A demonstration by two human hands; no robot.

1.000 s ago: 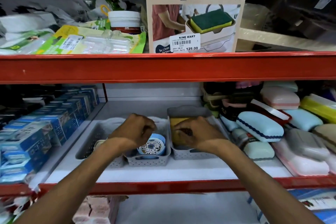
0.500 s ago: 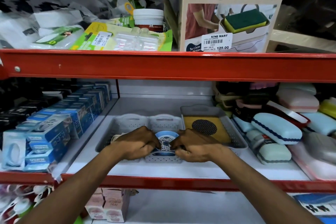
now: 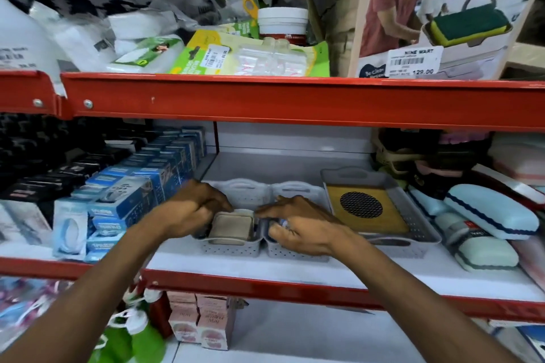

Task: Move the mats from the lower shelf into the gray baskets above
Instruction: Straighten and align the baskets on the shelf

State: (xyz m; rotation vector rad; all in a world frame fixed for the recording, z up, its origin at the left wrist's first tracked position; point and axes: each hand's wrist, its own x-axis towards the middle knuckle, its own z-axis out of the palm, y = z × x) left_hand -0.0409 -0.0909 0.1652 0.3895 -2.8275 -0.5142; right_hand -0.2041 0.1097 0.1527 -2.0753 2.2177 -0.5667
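Three gray perforated baskets stand side by side on the middle shelf. My left hand [image 3: 194,209] reaches into the left basket [image 3: 233,249], its fingers bent over the back edge of a stack of beige mats [image 3: 231,228]. My right hand [image 3: 298,227] is curled into the middle basket [image 3: 295,255], with a sliver of a blue-and-white mat [image 3: 282,222] showing between thumb and fingers; the rest of that mat is hidden. The right basket [image 3: 418,240] holds a yellow mat with a black mesh circle [image 3: 365,211], untouched.
Blue boxes [image 3: 132,200] crowd the shelf to the left of the baskets, and pastel soap cases [image 3: 489,215] lie to the right. The red shelf edge [image 3: 295,286] runs below my wrists. Pink cartons [image 3: 203,324] stand on the lower shelf. A soap dispenser box [image 3: 436,20] stands above.
My left hand left the middle basket and moved left onto the beige mats. My right hand stayed at the middle basket. The view shifted left and closer.
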